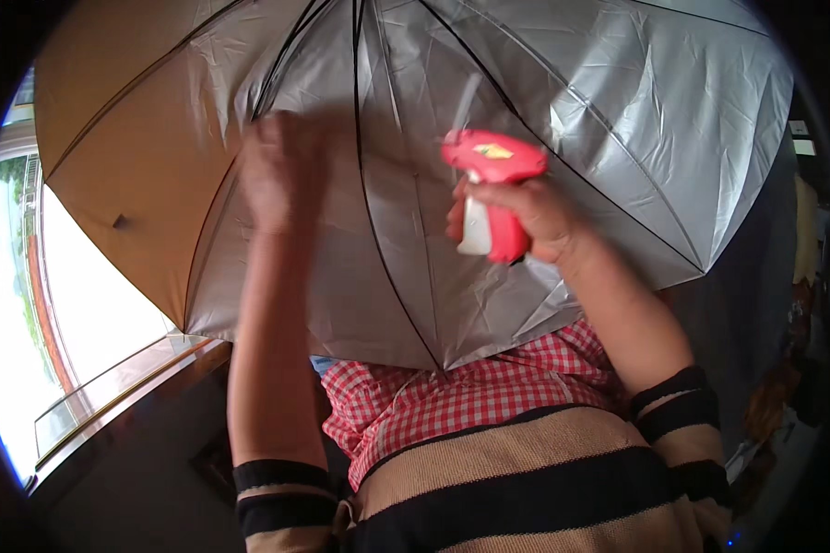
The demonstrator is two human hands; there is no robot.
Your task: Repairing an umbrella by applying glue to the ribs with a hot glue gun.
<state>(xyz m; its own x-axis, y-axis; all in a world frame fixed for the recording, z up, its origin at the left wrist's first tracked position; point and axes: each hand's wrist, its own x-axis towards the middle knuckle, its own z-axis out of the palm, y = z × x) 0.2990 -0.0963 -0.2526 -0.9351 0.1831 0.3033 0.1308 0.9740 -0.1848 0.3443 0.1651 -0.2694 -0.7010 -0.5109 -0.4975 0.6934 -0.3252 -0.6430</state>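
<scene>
The head view looks down at a person's two bare hands in front of a large, open umbrella of shiny silver fabric (406, 221), which fills most of the upper half and reaches down to the person's lap. Its inner side faces the camera, the fabric creased in places, and thin black metal ribs (357, 92) fan out from the top edge. On the left, the fabric looks golden brown.

The right hand (535, 210) grips a red-and-white plastic gun-shaped tool (496, 158), its fingers wrapped around the handle, near the white trigger. The tool is held in front of the silver fabric, right of centre, its rounded red top bearing a yellow patch. A narrow, pale strip (468, 100) stands upward near its front end, too blurred to make out clearly.

The left hand (281, 170) is raised left of centre, near the ribs and well apart from the tool. Its fingers look curled, but blur makes it impossible to tell whether they hold anything.

Below the umbrella are a red-and-white checked cloth garment (480, 392) and a tan-and-black striped knit top (526, 442). At far left is a bright window (92, 295).
</scene>
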